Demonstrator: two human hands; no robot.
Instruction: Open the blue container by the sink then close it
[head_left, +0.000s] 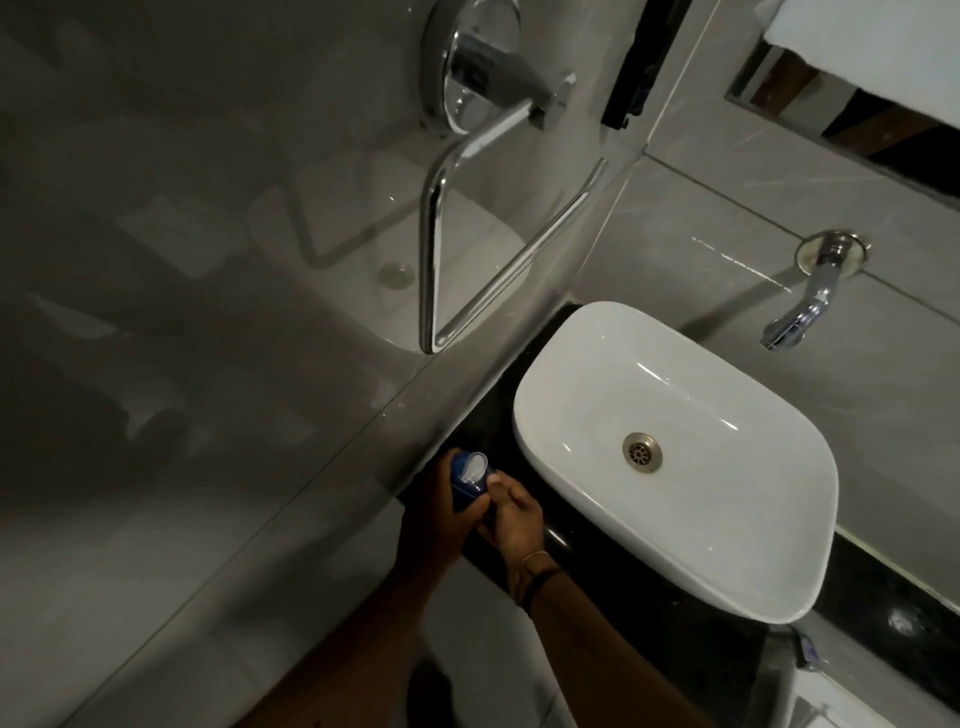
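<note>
White sink (597, 364) on the dark surface (675, 613), and just left of it sits the blue container (460, 486). Its pale flip cap (475, 464) looks up already, so opening seems done, closing's left. Left hand (441, 512) wraps round the body; right hand (511, 512), fingers curled, presses by the cap.

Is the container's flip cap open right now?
Yes, the pale cap stands flipped up off the top of the blue container, which the left hand grips while the right hand is at the lid.
</note>
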